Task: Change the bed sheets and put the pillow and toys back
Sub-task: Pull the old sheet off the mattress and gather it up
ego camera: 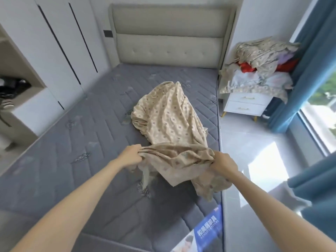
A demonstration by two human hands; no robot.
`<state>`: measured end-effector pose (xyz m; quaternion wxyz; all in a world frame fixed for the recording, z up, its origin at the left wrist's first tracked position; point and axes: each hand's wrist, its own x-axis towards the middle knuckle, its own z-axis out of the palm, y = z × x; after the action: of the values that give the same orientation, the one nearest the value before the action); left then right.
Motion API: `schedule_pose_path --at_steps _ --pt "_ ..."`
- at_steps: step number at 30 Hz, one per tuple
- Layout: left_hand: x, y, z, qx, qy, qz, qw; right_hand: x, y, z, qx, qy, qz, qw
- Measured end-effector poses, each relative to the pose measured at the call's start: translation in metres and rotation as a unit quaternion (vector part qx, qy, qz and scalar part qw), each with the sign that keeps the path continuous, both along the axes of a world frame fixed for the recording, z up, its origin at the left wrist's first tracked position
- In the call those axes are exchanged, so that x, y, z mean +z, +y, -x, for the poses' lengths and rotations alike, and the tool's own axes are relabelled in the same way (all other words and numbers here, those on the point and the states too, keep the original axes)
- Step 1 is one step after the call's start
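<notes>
A beige patterned bed sheet (169, 120) lies bunched in a long heap on the bare grey quilted mattress (81, 151), stretching from the middle toward the near right edge. My left hand (131, 155) grips the sheet's near edge on the left. My right hand (224, 163) grips the same edge on the right, and loose cloth hangs below it over the mattress side. A pile of bedding and cloth (261, 68), beige, red and pale, sits on the white nightstand (245, 104). No pillow or toy can be made out.
A padded beige headboard (169, 39) stands at the far end. White wardrobe doors (60, 48) run along the left, with an open shelf holding shoes. Blue curtains (312, 70) and a window are at the right. Grey floor tiles (245, 142) lie between bed and window.
</notes>
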<state>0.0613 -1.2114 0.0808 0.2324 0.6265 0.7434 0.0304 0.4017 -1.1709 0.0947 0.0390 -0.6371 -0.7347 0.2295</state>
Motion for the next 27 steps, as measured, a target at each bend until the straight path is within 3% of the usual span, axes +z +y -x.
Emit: schedule_pose_path --at_steps 7,11,15,22,27 --pt "0.015 0.013 0.005 -0.060 -0.081 0.010 0.995 -0.009 -0.008 0.009 -0.025 -0.010 0.019 0.999" --pt "0.025 0.014 0.040 -0.103 0.094 -0.035 0.990 -0.007 -0.004 0.048 -0.012 -0.003 0.033 0.999" --pt "0.026 0.018 0.091 -0.071 0.177 -0.085 0.978 -0.005 0.001 0.113 -0.001 0.013 0.074 0.997" --pt "0.031 0.021 0.246 -0.083 0.218 -0.137 0.963 -0.004 -0.003 0.284 0.018 -0.021 0.136 0.990" --pt "0.044 0.016 0.354 -0.087 0.243 -0.163 0.952 0.002 -0.006 0.391 0.037 -0.006 0.128 0.991"
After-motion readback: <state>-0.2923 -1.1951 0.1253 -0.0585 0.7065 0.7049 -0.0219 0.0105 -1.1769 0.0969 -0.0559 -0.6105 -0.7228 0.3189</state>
